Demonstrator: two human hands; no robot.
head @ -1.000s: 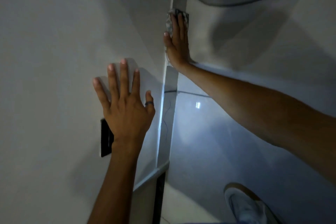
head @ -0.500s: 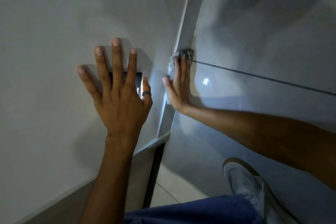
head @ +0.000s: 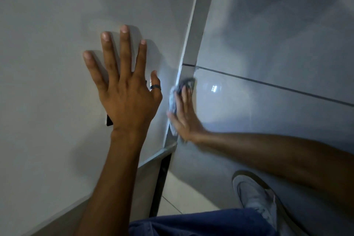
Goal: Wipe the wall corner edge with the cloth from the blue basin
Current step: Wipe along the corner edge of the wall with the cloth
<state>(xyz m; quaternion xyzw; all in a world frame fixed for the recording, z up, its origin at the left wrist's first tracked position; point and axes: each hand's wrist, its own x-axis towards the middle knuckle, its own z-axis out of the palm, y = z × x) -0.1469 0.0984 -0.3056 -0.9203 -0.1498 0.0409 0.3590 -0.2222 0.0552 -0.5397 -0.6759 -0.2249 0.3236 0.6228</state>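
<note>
The wall corner edge (head: pixel 193 30) runs as a pale vertical strip between a white wall on the left and glossy grey tiles on the right. My right hand (head: pixel 184 119) lies flat against this strip, pressing a grey patterned cloth (head: pixel 177 92) onto it just below a dark grout line. Most of the cloth is hidden under the palm and fingers. My left hand (head: pixel 124 90), with a dark ring on the thumb, is spread flat on the white wall left of the corner and holds nothing. The blue basin is out of view.
A black wall plate (head: pixel 109 120) peeks out from under my left wrist. A skirting ledge (head: pixel 157 156) meets the corner below my hands. My white shoe (head: pixel 254 197) and blue trouser leg (head: pixel 201 224) are at the bottom, above pale floor tiles (head: pixel 180 197).
My right hand has slid the cloth down the corner strip, from high up to below the grout line. The view has tilted downward, and my left hand now covers the black plate.
</note>
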